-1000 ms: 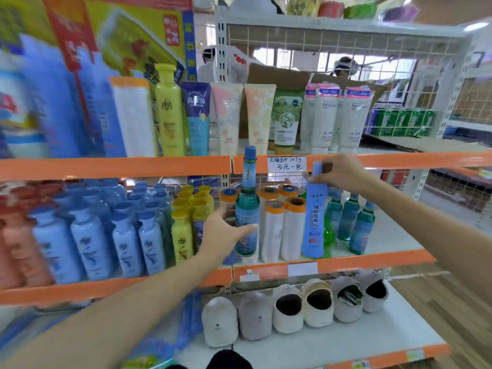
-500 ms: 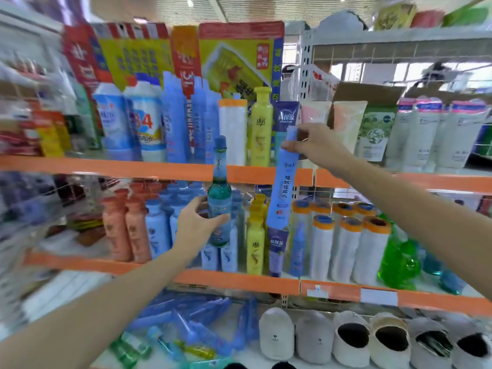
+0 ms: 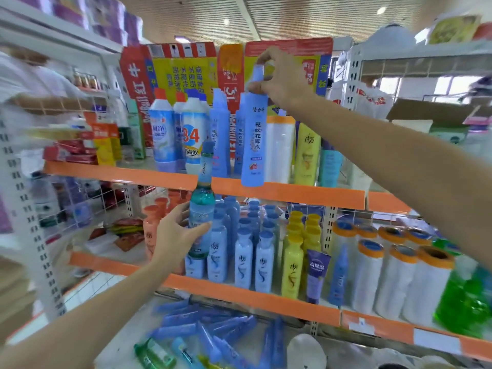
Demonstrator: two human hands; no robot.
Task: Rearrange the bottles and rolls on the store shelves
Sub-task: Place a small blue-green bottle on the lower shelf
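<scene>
My right hand grips the cap end of a tall blue spray bottle and holds it upright at the front of the upper orange shelf, beside matching blue bottles. Lower down, my left hand holds a green glass bottle with a blue cap by its body, in front of the middle shelf's white-and-blue bottles. White rolls with orange ends stand on the middle shelf at the right. Another white roll stands on the upper shelf.
Yellow bottles, a purple tube and green bottles share the middle shelf. Bleach bottles and a yellow bottle stand above. Blue tubes lie on the bottom shelf. A person in white stands far left.
My view has swung left and up. My right hand has lifted the blue spray bottle from the middle shelf to the upper shelf. The left hand has carried the green bottle leftward.
</scene>
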